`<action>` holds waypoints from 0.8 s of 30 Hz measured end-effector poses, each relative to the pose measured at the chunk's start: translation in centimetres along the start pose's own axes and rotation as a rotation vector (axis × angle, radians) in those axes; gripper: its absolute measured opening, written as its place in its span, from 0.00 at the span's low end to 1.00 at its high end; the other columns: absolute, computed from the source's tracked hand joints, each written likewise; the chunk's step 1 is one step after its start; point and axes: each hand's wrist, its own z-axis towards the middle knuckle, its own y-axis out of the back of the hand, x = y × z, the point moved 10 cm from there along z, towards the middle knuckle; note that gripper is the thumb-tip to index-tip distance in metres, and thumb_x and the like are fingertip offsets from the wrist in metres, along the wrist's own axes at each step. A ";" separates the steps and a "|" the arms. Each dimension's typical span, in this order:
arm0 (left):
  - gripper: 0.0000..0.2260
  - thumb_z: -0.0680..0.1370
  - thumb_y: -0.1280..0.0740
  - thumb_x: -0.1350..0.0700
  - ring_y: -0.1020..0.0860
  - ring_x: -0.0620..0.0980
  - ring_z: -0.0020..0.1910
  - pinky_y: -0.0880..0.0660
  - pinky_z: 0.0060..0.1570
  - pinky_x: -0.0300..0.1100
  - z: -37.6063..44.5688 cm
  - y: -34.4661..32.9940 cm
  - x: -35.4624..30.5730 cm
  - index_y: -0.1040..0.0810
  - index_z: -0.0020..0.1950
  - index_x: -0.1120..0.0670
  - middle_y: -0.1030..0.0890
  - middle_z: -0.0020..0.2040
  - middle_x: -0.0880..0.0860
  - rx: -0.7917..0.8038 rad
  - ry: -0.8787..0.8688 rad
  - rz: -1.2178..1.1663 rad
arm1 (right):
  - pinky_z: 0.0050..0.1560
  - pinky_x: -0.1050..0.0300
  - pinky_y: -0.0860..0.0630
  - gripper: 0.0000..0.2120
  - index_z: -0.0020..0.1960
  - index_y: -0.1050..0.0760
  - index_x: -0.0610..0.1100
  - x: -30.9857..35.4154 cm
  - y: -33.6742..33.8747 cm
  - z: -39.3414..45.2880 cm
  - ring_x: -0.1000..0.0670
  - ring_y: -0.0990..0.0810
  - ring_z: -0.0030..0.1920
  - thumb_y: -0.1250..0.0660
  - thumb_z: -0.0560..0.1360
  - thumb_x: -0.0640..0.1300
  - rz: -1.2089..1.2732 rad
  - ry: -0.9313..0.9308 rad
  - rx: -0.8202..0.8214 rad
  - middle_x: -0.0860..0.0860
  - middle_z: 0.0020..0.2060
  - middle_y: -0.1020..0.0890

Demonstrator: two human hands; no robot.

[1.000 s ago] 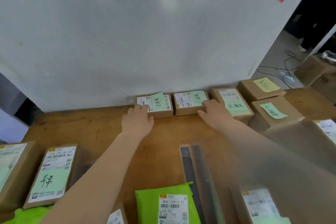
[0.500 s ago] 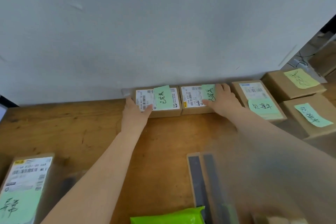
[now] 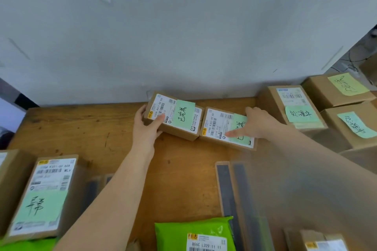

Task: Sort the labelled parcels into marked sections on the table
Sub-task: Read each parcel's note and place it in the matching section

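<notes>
Since a moment ago, the two small parcels have been drawn away from the wall toward the middle of the bench (image 3: pixel 85 128). The left parcel (image 3: pixel 175 117) is clamped at its end by the left hand (image 3: pixel 145 126); the right parcel (image 3: pixel 226 128) is pressed under the flat fingers of the right hand (image 3: pixel 256 123). Both seem to be mid-transfer to another marked section, not yet placed.
</notes>
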 end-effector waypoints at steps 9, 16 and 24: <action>0.31 0.71 0.27 0.61 0.22 0.52 0.56 0.22 0.55 0.51 -1.9 0.7 2.0 0.41 0.66 0.47 0.23 0.60 0.56 -0.174 0.123 -0.171 | 0.45 0.56 0.21 0.51 0.72 0.43 0.41 -1.0 -2.3 -0.8 0.49 0.20 0.46 0.26 0.61 0.65 0.185 -0.029 0.116 0.47 0.54 0.21; 0.23 0.73 0.30 0.59 0.20 0.49 0.53 0.23 0.55 0.50 -4.5 1.6 -0.3 0.33 0.65 0.48 0.19 0.53 0.49 -0.098 0.055 -0.091 | 0.51 0.51 0.22 0.35 0.67 0.32 0.39 -3.3 -1.9 -1.0 0.47 0.19 0.48 0.27 0.68 0.57 0.742 -0.125 0.078 0.48 0.47 0.18; 0.22 0.74 0.30 0.58 0.18 0.50 0.51 0.21 0.52 0.49 -12.5 3.2 -6.0 0.31 0.66 0.49 0.18 0.55 0.50 -0.064 -0.056 -0.085 | 0.57 0.54 0.24 0.24 0.59 0.25 0.43 -1.8 6.8 -9.4 0.49 0.19 0.53 0.28 0.69 0.55 1.172 0.136 -0.354 0.49 0.54 0.18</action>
